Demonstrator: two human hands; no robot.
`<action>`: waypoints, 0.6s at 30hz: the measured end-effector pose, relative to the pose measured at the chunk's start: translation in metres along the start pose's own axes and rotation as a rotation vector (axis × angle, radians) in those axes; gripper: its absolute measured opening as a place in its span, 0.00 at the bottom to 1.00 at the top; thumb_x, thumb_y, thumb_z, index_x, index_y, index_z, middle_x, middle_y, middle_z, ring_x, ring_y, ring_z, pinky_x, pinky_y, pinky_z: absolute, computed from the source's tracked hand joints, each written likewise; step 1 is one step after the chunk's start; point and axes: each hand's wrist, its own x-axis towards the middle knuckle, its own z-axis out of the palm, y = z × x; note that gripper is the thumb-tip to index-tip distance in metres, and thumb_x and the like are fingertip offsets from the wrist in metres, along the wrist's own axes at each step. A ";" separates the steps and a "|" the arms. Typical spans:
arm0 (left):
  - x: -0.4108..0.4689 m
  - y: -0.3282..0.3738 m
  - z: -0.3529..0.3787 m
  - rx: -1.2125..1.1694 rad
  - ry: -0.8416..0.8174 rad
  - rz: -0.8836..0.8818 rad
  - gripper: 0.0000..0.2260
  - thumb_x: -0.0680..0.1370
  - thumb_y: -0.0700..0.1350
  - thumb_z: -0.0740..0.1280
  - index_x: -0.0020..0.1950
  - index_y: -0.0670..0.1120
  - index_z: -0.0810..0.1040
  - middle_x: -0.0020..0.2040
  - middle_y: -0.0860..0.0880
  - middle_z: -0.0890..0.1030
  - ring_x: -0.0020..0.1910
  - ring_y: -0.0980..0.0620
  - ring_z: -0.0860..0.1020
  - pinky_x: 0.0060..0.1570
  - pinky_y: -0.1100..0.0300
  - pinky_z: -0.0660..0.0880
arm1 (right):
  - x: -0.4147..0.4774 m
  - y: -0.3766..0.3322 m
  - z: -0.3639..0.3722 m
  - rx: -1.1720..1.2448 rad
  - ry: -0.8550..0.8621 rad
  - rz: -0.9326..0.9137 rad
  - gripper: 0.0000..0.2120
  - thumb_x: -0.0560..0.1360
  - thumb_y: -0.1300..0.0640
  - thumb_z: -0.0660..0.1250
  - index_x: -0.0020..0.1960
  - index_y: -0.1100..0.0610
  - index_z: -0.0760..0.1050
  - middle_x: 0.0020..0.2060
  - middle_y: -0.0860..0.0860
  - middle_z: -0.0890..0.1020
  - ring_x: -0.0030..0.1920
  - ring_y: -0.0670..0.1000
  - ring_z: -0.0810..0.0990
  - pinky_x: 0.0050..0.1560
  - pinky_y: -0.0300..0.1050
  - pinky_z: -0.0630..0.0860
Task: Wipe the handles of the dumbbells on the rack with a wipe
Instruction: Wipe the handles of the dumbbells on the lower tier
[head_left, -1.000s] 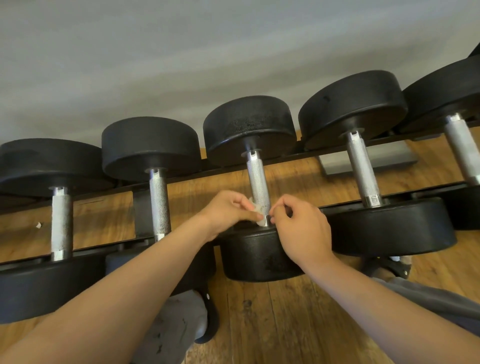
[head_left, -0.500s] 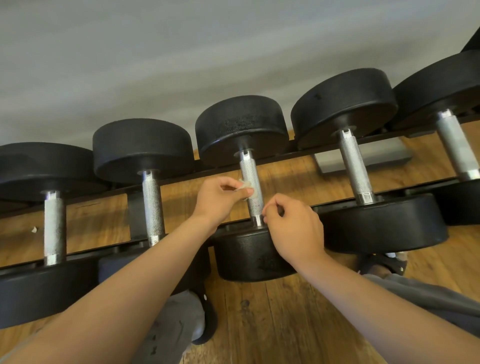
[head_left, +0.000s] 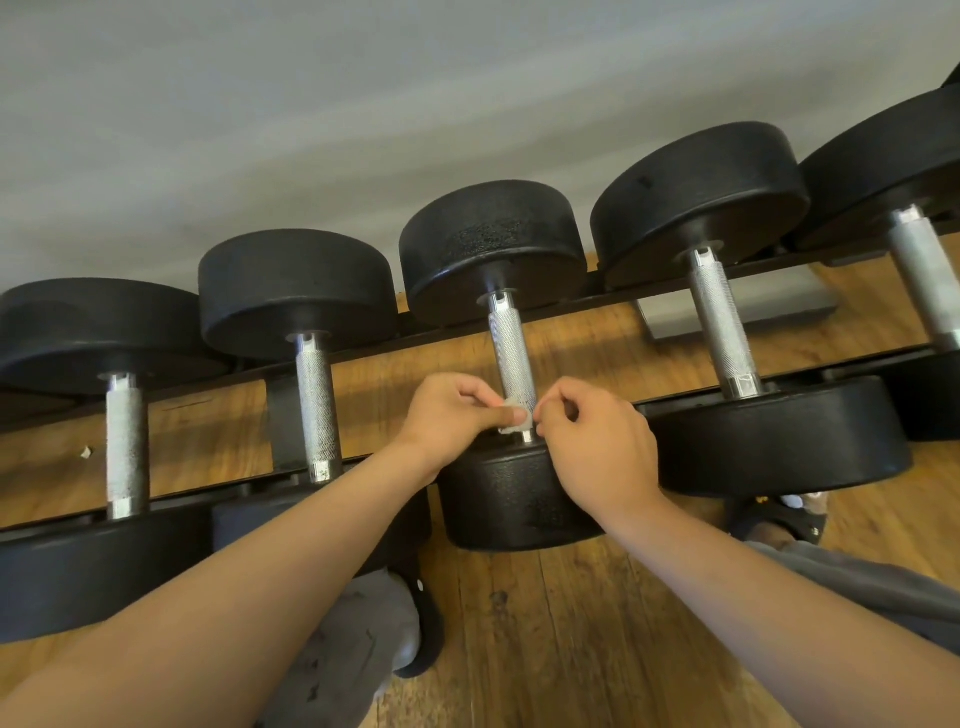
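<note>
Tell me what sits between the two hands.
The head view shows the near end of the middle dumbbell's handle there, wrapped by the white wipe that the left hand and right hand pinch.

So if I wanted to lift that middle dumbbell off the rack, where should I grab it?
Probably by the knurled handle, wrapping your fingers round its middle from above. It is the only narrow part between the two wide heads, its rough surface helps grip, and it lies open on top. The left hand and right hand pinch the wipe at its near end.
</note>
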 end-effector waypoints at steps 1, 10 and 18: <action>0.000 0.000 0.001 -0.012 0.018 0.005 0.05 0.69 0.41 0.78 0.37 0.44 0.83 0.39 0.49 0.85 0.43 0.53 0.84 0.53 0.55 0.78 | 0.000 0.000 0.000 0.000 0.000 0.002 0.11 0.79 0.54 0.59 0.42 0.52 0.77 0.36 0.47 0.80 0.39 0.47 0.78 0.42 0.50 0.77; 0.013 0.011 0.005 -0.106 0.208 0.010 0.05 0.70 0.42 0.77 0.39 0.42 0.83 0.40 0.49 0.85 0.45 0.53 0.83 0.58 0.52 0.78 | -0.001 -0.002 0.001 -0.006 0.007 0.007 0.12 0.79 0.53 0.58 0.42 0.52 0.78 0.37 0.47 0.81 0.40 0.48 0.78 0.43 0.50 0.77; 0.012 0.003 0.005 -0.167 0.157 -0.084 0.05 0.70 0.42 0.78 0.40 0.44 0.83 0.44 0.49 0.85 0.50 0.53 0.82 0.60 0.54 0.76 | -0.002 -0.002 0.000 -0.007 0.003 0.005 0.11 0.79 0.54 0.58 0.43 0.53 0.78 0.37 0.48 0.81 0.40 0.48 0.78 0.42 0.52 0.78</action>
